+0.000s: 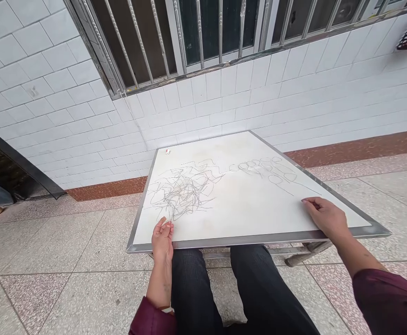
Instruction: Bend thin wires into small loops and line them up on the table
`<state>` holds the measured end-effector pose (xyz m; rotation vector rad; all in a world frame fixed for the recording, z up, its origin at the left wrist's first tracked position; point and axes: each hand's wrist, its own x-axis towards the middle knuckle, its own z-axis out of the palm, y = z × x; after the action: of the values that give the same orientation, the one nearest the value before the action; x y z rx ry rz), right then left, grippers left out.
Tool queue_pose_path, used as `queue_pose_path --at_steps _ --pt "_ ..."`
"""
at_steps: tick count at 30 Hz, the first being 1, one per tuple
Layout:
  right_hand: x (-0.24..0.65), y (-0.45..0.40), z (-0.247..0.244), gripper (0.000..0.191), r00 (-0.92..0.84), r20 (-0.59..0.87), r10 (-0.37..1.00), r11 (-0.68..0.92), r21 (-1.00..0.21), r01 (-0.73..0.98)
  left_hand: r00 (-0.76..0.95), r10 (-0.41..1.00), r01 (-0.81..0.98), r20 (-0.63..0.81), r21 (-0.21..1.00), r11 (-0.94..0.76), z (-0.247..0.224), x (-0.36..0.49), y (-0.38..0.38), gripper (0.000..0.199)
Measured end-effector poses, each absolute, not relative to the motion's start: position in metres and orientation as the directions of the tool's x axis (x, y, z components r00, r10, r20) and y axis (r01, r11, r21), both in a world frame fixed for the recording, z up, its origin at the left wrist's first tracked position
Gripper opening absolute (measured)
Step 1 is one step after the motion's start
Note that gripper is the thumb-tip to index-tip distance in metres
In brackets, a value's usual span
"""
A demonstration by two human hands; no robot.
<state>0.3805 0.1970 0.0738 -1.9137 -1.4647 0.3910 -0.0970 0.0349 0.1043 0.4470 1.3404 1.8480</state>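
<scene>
A tangled pile of thin, dark, wire-like strands (pixel 185 190) lies on the left half of a white tabletop (pixel 238 214). Further right, several strands with round loops (pixel 276 170) are spread out, some with long straight tails. My left hand (pixel 163 238) is at the front edge by the pile, palm turned up, its thumb and fingers pinched together. Whatever is between those fingertips is too fine to make out. Over the front right of the tabletop, my right hand (pixel 325 215) is closed with its fingertips together, below the looped strands; anything in its grip is hidden.
A small white and red object (pixel 167 151) sits at the table's back left corner. Metal trim (pixel 259 239) edges the tabletop. Behind stand a white tiled wall (pixel 203 107) and a barred window (pixel 210 37). My legs (pixel 259 284) are under the front edge.
</scene>
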Motion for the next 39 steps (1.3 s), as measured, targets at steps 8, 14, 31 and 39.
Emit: queue_pose_path --at_steps 8,14,31,39 --pt "0.379 0.196 0.072 0.020 0.285 0.190 0.939 -0.096 -0.653 0.751 -0.578 0.803 -0.460 -0.144 0.871 -0.175 0.100 -0.098 0.031 0.031" --pt "0.378 0.193 0.075 0.018 0.264 0.206 0.942 -0.057 -0.678 0.733 -0.557 0.824 -0.480 -0.103 0.850 -0.218 0.100 -0.100 0.030 0.041" --pt "0.071 0.112 0.102 0.032 -0.454 0.126 0.882 0.151 -0.988 0.017 -0.547 0.836 -0.409 -0.047 0.886 -0.217 0.090 -0.089 0.034 0.057" --pt "0.026 0.142 0.107 0.024 -0.436 0.126 0.891 0.148 -0.989 0.017 -0.548 0.836 -0.345 -0.009 0.913 -0.216 0.082 -0.087 0.037 0.056"
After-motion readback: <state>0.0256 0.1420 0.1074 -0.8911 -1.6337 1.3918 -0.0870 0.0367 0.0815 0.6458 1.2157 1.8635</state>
